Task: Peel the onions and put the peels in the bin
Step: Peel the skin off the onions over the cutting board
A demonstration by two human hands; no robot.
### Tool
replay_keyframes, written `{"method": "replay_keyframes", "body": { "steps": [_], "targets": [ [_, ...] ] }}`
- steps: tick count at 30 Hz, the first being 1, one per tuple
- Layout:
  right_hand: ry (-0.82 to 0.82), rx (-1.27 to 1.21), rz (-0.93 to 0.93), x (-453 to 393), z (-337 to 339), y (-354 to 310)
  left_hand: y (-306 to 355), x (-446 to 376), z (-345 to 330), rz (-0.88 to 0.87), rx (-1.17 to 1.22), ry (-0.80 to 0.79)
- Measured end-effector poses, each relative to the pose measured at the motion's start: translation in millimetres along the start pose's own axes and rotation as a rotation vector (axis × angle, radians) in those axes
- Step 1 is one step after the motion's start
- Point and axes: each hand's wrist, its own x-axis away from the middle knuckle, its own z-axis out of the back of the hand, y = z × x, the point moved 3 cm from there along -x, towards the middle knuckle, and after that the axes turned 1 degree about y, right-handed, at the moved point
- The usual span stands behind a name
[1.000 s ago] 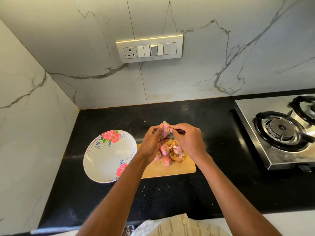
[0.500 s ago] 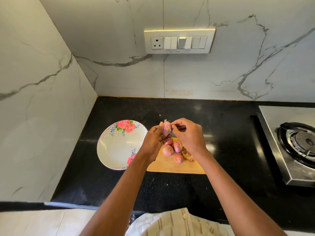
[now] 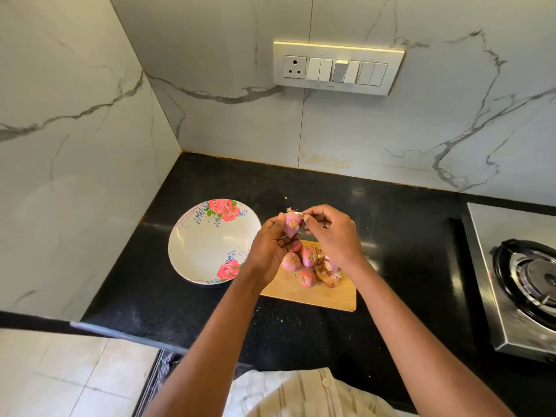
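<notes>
1. The left hand [image 3: 272, 246] is curled around a small pink onion [image 3: 291, 224] and holds it up above the board.
2. The right hand [image 3: 334, 236] pinches a bit of dry skin at the top of that onion with its thumb and first finger.
3. Under the hands lies a light wooden cutting board [image 3: 319, 293]. Three more small pink onions [image 3: 307, 277] sit on it.
4. A little heap of brown onion peels [image 3: 328, 273] lies on the board, just beside those onions.
5. A round white plate with red roses [image 3: 198, 251] sits left of the board.
6. All of it rests on a shiny black counter [image 3: 406, 236].
7. A silver gas stove [image 3: 517, 275] is far off to the right.
</notes>
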Motion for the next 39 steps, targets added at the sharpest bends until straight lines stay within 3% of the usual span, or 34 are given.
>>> {"method": "replay_keyframes", "body": {
  "steps": [4, 13, 22, 33, 39],
  "targets": [
    [-0.073, -0.037, 0.01, 4, 2, 0, -4, 3, -4, -0.007, 0.013, 0.028],
    [-0.008, 0.033, -0.002, 8, 20, 13, -4, 16, -30, -0.046, -0.048, -0.026],
    [0.195, -0.33, -0.275, 9, 46, 30, 4, 12, -46, 0.015, -0.04, -0.076],
    [-0.054, 0.2, -0.273, 30, 24, 55, 10, 0, -42, 0.059, -0.068, -0.115],
    [0.08, 0.275, -0.226, 35, 19, 51, 13, -1, -31, 0.04, -0.072, -0.153]
  ]
}}
